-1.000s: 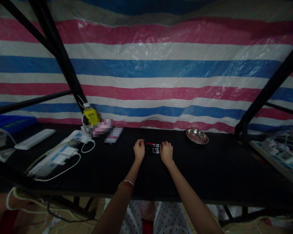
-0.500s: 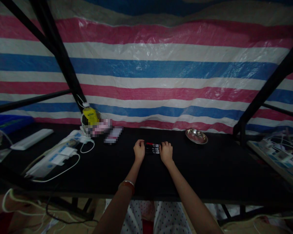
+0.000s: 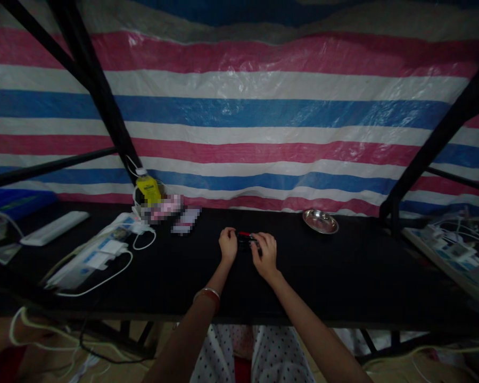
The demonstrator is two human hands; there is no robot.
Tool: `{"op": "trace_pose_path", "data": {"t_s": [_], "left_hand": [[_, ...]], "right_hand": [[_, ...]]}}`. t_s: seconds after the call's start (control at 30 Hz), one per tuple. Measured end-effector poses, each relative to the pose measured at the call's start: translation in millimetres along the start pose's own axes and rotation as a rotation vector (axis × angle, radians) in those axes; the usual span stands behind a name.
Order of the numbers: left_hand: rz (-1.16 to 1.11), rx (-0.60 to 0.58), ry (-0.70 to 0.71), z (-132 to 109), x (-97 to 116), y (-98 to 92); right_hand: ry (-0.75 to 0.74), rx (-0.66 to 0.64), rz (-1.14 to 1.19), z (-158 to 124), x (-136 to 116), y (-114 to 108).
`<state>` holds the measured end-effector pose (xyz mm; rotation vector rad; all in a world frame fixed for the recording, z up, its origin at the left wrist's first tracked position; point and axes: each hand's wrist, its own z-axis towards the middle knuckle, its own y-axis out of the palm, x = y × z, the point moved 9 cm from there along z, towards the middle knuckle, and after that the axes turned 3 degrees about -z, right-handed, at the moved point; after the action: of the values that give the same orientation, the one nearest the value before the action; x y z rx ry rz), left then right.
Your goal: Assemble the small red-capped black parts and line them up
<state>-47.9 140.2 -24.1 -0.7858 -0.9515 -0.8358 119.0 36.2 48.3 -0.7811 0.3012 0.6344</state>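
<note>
A small row of pens (image 3: 245,234), mostly black with a red one at the far side, lies crosswise on the black tabletop between my two hands. My left hand (image 3: 228,245) has its fingers curled round the left ends. From the right, my right hand (image 3: 265,254) reaches over the other ends, its thumb and fingers closing on them. The fingers cover the pens' silver parts, and I cannot tell exactly which pen the right hand grips.
A shiny metal dish (image 3: 320,221) sits at the back right. Leftward are a phone (image 3: 186,221), a yellow bottle (image 3: 148,189), a power strip (image 3: 104,254) with white cables, and a white bar (image 3: 56,228). Another cable-laden power strip (image 3: 459,252) lies far right. Black frame posts (image 3: 431,143) flank the table.
My right hand has shifted a little left and over the pens' silver ends, its thumb and fingers now closing there. My left hand stays in place.
</note>
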Motion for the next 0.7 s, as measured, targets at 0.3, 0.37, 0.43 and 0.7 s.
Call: {"op": "trace_pose_path", "data": {"t_s": [0.3,0.37,0.43,0.7], "left_hand": [[-0.009,0.041,-0.026,5,-11,-2.8],[-0.015,0.048,-0.039,6,-13,-3.7],[-0.023,0.051,-0.047,7,-13,-4.1],[-0.054,0.02,-0.041,15,-14,-1.8]], "right_hand": [[-0.618,-0.406,0.463,-65,-163,45],[-0.609,-0.435,0.418,-66,-165,61],[-0.638,-0.441,0.371,-64,-162,71],[-0.747,-0.358,0.217,-47,-149,77]]}}
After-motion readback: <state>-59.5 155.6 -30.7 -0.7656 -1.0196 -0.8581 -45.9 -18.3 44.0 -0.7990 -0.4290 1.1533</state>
